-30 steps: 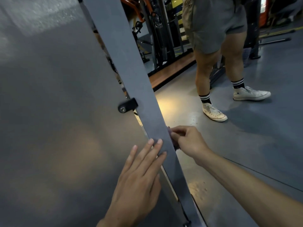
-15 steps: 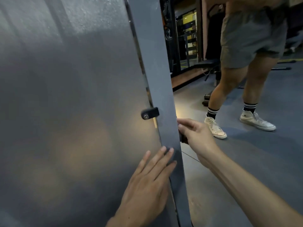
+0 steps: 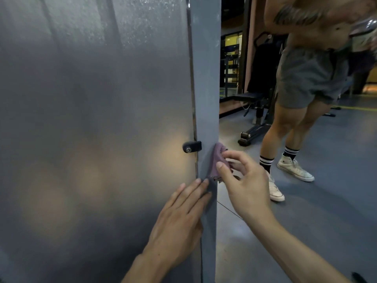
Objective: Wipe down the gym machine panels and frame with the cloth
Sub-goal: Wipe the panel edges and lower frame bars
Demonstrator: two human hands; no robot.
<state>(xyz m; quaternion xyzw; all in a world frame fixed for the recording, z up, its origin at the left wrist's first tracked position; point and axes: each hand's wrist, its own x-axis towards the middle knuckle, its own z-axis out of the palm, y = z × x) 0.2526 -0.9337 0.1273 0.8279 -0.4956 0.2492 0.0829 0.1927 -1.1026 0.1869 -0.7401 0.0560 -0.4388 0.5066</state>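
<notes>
A frosted grey panel (image 3: pixel 91 129) fills the left half of the view, bounded on its right by a grey upright frame post (image 3: pixel 206 78). A small black clip (image 3: pixel 191 147) fixes the panel to the post. My left hand (image 3: pixel 179 219) lies flat with straight fingers across the panel's edge and the post. Just above it, my right hand (image 3: pixel 244 180) holds a small purple cloth (image 3: pixel 218 162) against the post's right edge, with thumb and fingers curled round it.
A person in grey shorts (image 3: pixel 306 78), striped socks and white sneakers (image 3: pixel 295 170) stands close on the right. Behind them is a black weight bench (image 3: pixel 255 111). Grey gym floor (image 3: pixel 306 211) stretches to the right of the post.
My right hand has brought the purple cloth round onto the post's face and up toward the clip. The view has tilted upward. My left hand stays flat on the panel edge.
</notes>
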